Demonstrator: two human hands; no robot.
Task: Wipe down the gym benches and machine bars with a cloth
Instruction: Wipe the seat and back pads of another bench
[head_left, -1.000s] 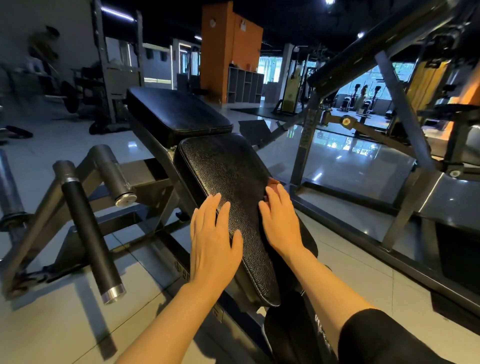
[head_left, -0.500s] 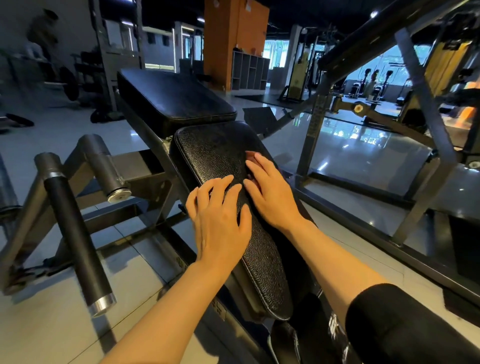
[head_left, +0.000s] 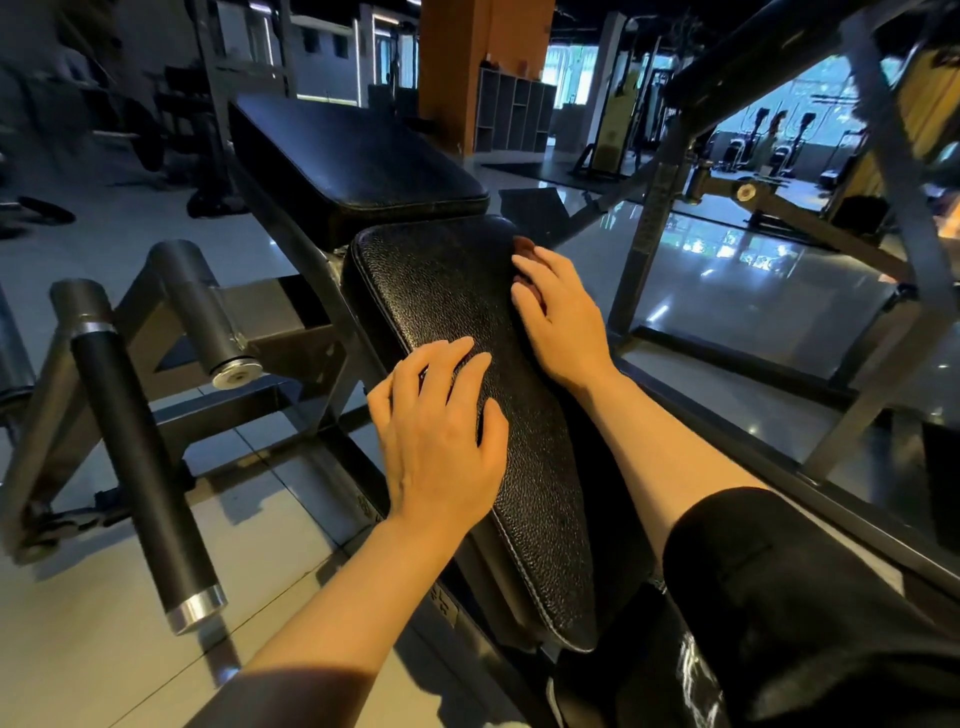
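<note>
Bench pad (head_left: 467, 364), black textured, slopes away from the viewer; left hand (head_left: 436, 447) rests flat on its near left edge, fingers spread, holding nothing. Right hand (head_left: 563, 322) presses flat, further up at the pad's right edge, on a reddish cloth (head_left: 522, 247) showing beyond the fingertips. Second pad (head_left: 353, 156) lies beyond.
</note>
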